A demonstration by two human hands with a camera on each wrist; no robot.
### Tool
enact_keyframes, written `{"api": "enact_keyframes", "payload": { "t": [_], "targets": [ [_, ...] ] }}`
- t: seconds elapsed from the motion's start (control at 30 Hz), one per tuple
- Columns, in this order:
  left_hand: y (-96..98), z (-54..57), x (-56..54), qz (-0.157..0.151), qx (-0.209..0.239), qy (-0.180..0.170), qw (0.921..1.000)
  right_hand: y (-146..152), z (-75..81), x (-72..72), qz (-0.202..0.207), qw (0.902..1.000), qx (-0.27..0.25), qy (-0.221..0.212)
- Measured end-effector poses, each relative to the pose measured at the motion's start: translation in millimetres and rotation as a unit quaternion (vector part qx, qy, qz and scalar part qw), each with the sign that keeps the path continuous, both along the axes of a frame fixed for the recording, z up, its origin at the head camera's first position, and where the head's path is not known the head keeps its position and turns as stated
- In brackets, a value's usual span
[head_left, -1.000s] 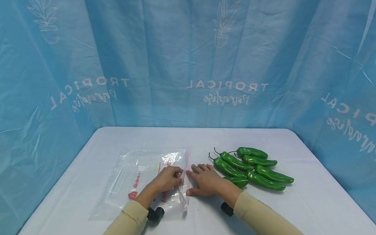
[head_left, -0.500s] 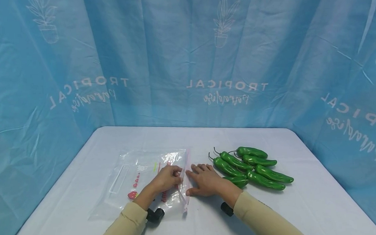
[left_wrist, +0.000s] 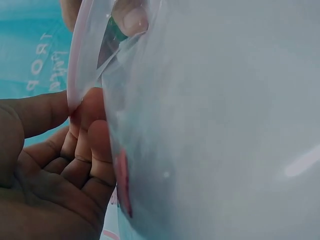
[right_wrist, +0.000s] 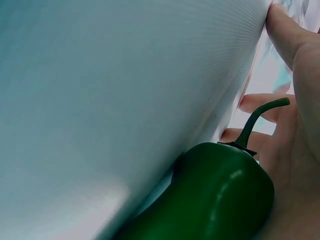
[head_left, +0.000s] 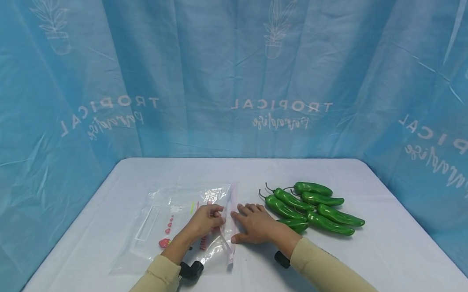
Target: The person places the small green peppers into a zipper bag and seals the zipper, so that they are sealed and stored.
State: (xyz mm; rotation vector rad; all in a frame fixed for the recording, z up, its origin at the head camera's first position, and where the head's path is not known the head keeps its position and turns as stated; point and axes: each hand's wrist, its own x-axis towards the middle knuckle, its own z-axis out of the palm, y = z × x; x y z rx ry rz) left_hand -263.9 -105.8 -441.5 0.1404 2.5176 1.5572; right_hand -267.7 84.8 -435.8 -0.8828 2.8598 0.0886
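Observation:
A clear plastic zip bag with a pink-edged opening and printed red shapes lies flat on the table, its mouth to the right. My left hand pinches the upper layer at that mouth between thumb and fingers, and the edge stands raised there. In the left wrist view the thumb presses on the pink strip. My right hand lies spread on the table, fingertips and thumb at the lower layer's pink edge. Under the right wrist sits a green pepper, partly hidden by the arm in the head view.
Several green peppers with thin stems lie grouped right of the right hand. The white table is bordered by blue printed curtains at the back and sides. Black wrist cameras are strapped to both wrists.
My left hand has shifted slightly left, drawing the bag's upper layer away from the lower edge. The right hand and the peppers stay put.

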Motion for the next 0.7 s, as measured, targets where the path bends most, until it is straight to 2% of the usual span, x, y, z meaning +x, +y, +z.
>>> {"api": "enact_keyframes", "payload": {
  "t": [0.27,0.43,0.7],
  "targets": [
    [-1.6,-1.0,0.4,0.015,0.034,-0.005,0.9993,0.0,-1.0,-0.5,0.002,1.0,0.005,0.004],
    [-3.4,-0.7,1.0,0.011,0.058,-0.006,0.9983,-0.1,-1.3,0.0,-0.001,1.0,0.003,0.004],
    [-7.4,2.6,4.2,0.007,0.066,0.0,0.9978,-0.3,-1.5,0.5,0.001,1.0,0.003,0.009]
  ]
}}
